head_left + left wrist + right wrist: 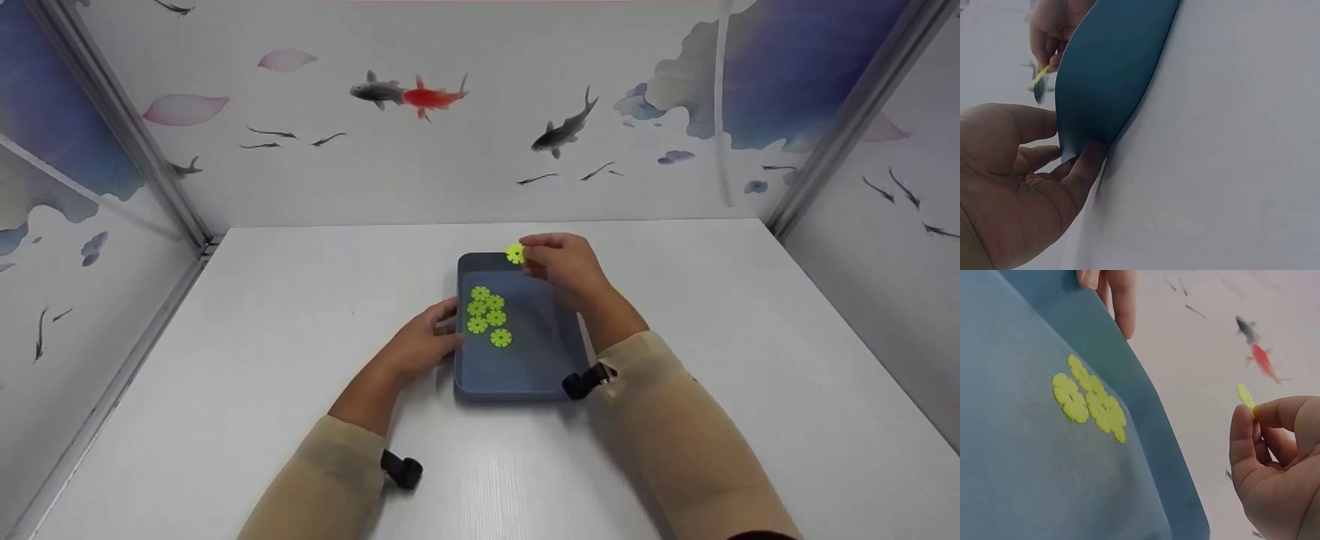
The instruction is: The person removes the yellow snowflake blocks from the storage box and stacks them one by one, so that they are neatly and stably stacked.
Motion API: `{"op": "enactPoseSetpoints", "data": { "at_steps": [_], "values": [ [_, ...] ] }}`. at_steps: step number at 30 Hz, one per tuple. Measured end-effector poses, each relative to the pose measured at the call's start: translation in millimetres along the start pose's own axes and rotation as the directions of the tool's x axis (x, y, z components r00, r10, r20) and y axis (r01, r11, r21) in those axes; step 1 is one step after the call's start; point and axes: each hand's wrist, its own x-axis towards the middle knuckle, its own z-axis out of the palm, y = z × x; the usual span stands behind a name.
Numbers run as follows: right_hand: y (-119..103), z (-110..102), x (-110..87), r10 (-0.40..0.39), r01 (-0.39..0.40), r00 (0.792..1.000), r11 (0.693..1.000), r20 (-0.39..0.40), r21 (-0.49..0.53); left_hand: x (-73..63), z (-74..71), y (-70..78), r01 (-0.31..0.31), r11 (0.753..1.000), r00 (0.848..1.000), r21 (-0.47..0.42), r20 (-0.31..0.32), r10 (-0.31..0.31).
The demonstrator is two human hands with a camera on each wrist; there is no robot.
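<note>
A blue-grey rectangular tray [547,379] rests on the white table. Several yellow-green notched discs [501,338] lie flat in its left half, most of them clustered. My left hand [421,341] holds the tray's left side, a fingertip at the rim; in the left wrist view its other fingers [1086,169] lie against the outer wall. Above the tray's far edge my right hand [566,262] pinches one more yellow-green disc [515,253] between thumb and fingertips. The right wrist view shows this disc [1246,398] nearly edge-on, raised clear of the tray.
Beyond the tray's right side, a bit of yellow-green [619,292] peeks out from behind my right forearm. White panels printed with fish [562,131] and petals enclose the table at the back and sides. A metal corner post [825,120] stands at the back right.
</note>
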Motion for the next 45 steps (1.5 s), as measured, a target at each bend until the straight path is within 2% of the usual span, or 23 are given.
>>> {"op": "enactPoseSetpoints", "data": {
  "at_steps": [6,13,23,28,34,40,45],
  "values": [
    [6,-26,-17.5,0.005,-0.003,0.999,0.999,-0.040,0.052,0.3,-0.7,-1.0,0.006,1.000,1.000,-0.004,-0.005,-0.006],
    [15,-54,-26.2,0.052,-0.047,0.996,0.996,-0.072,0.076,2.0,0.0,-2.1,0.003,1.000,1.000,-0.002,-0.006,-0.003],
    [26,-100,-32.5,0.100,-0.095,0.989,0.994,-0.111,0.051,2.1,2.9,-0.9,0.003,0.999,1.000,0.046,-0.017,-0.002],
    [35,-120,-35.7,0.118,-0.117,0.985,0.993,-0.129,0.014,0.7,2.2,-0.7,0.003,0.999,1.000,0.038,-0.016,-0.002],
    [44,-131,-34.1,0.129,-0.130,0.982,0.992,-0.141,0.004,-2.0,1.3,1.1,-0.001,0.999,1.000,0.033,-0.013,0.002],
    [56,-137,-28.3,0.185,-0.187,0.971,0.982,-0.152,0.000,-2.0,1.0,0.9,-0.007,0.999,1.000,0.044,-0.012,0.008],
    [67,-141,-23.3,0.230,-0.241,0.959,0.970,-0.166,-0.047,-0.6,0.4,-1.2,-0.010,0.999,1.000,0.032,-0.008,0.010]
  ]
}}
